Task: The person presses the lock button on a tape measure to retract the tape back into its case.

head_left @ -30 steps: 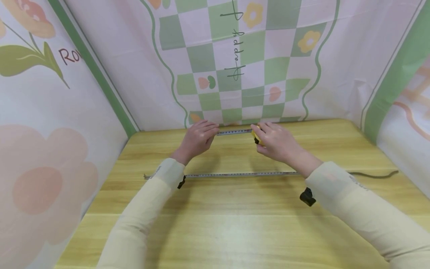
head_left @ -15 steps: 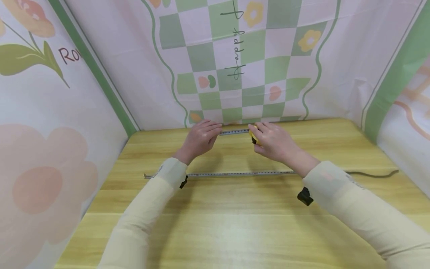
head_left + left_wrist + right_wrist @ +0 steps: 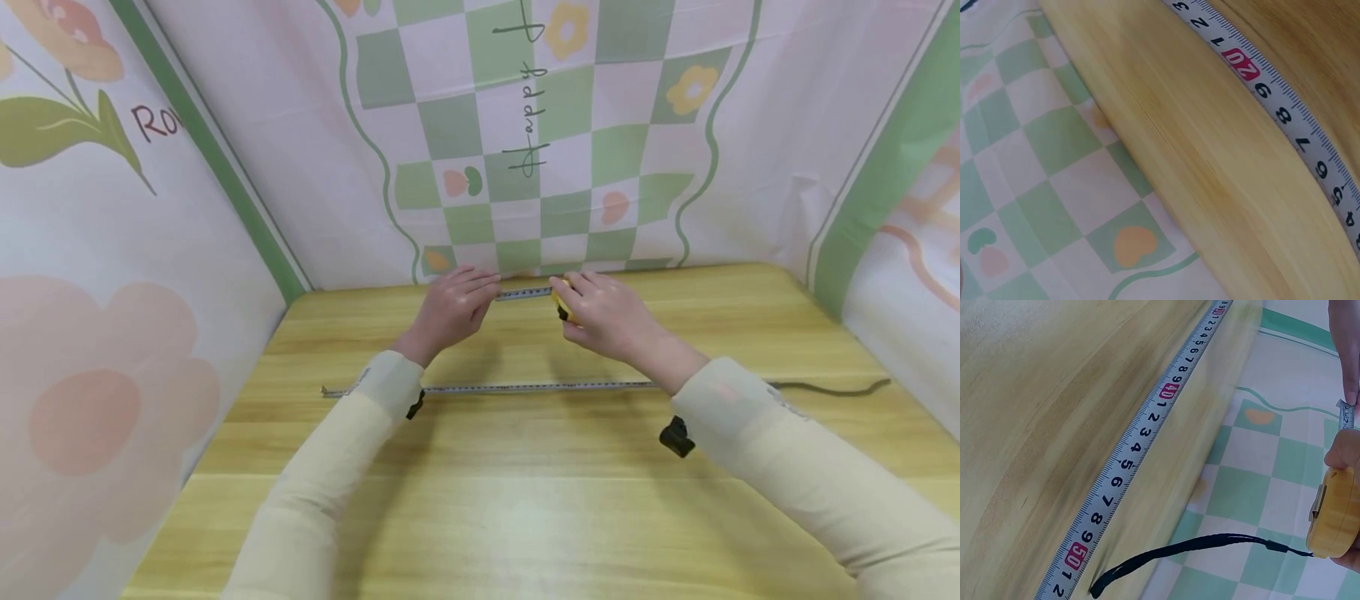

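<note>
My right hand (image 3: 611, 315) grips the yellow case of a tape measure (image 3: 561, 305) above the far part of the table. A short length of printed blade (image 3: 523, 293) stretches from the case to my left hand (image 3: 457, 307), whose fingertips pinch its end, as the right wrist view shows. In that view a black strap (image 3: 1197, 544) hangs from the yellow case (image 3: 1334, 515). Below both hands, a long measuring strip (image 3: 525, 387) lies straight across the wooden table. Its numbers read clearly in the left wrist view. My right forearm covers part of it.
A thin dark cord (image 3: 832, 392) continues rightward from behind my right sleeve; whether it joins the strip is hidden. Patterned cloth (image 3: 517, 200) rises along the table's back edge, with cloth walls left and right. The wooden tabletop (image 3: 510, 517) extends towards me.
The hands have drawn closer together, the left moving right and the right moving left. Less blade shows between them. The strip on the table has stayed put.
</note>
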A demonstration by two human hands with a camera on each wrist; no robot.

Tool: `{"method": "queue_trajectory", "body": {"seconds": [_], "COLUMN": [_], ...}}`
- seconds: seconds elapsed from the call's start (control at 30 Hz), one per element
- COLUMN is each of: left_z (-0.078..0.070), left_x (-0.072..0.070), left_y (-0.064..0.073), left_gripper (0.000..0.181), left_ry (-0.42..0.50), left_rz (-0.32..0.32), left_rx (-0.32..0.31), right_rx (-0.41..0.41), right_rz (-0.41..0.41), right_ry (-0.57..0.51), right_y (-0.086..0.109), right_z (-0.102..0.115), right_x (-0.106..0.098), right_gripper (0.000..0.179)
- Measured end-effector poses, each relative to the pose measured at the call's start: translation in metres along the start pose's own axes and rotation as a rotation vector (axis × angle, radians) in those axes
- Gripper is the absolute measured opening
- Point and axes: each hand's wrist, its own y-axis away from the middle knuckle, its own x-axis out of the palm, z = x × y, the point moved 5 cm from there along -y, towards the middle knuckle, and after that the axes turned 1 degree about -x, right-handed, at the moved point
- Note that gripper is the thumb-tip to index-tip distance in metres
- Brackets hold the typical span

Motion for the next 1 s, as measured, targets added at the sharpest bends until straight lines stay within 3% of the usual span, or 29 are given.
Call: {"method": "queue_trajectory", "body": {"seconds": [0.47, 1.0], "left_z": [-0.0027, -0.0030], "left_x": [0.0024, 0.0045], "left_y": [-0.0018, -0.0016], "left_gripper": [0.016, 0.016], "left_ry": [-0.015, -0.006], "left_rz": [0.030, 0.021], "left_rx": [-0.008, -0.005], "right_rx": [0.001, -0.017], "right_rz": [0.004, -0.018], "right_ry": [-0.004, 0.000], "right_y": [-0.0022, -0.0049], "right_z": [0.0021, 0.0052], "right_x": [0.0018, 0.0031], "right_gripper": [0.056, 0.056]}}
